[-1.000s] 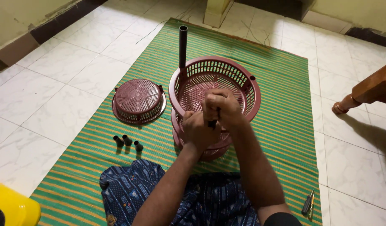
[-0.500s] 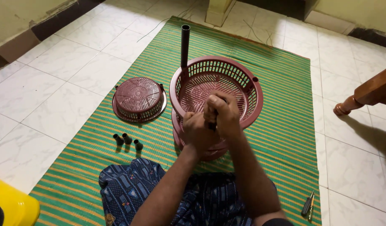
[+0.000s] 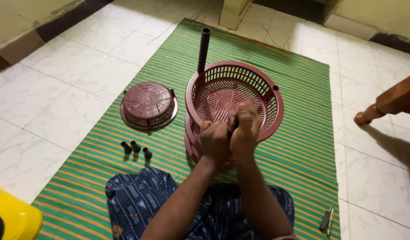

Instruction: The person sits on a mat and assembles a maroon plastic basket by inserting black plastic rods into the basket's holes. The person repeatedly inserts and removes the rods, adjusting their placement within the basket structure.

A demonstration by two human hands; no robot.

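Note:
A maroon round slotted basket [image 3: 263, 84] stands stacked over a lower basket on a green striped mat. My left hand [image 3: 215, 141] and my right hand [image 3: 246, 128] are clasped together at the basket's near rim, both wrapped round a short black tube piece that barely shows between the fingers. A tall black tube [image 3: 203, 50] stands upright at the basket's far left rim. Three short black tube pieces [image 3: 136, 149] stand on the mat to the left.
An upturned maroon basket [image 3: 148, 105] lies on the mat at left. Pliers [image 3: 327, 218] lie at the mat's near right edge. A wooden furniture leg [image 3: 383, 104] is at right, a yellow object [image 3: 16, 220] at bottom left. White floor tiles surround the mat.
My hands have lowered slightly toward the near rim and drawn closer together. The view has shifted a little, moving the baskets rightward in the frame.

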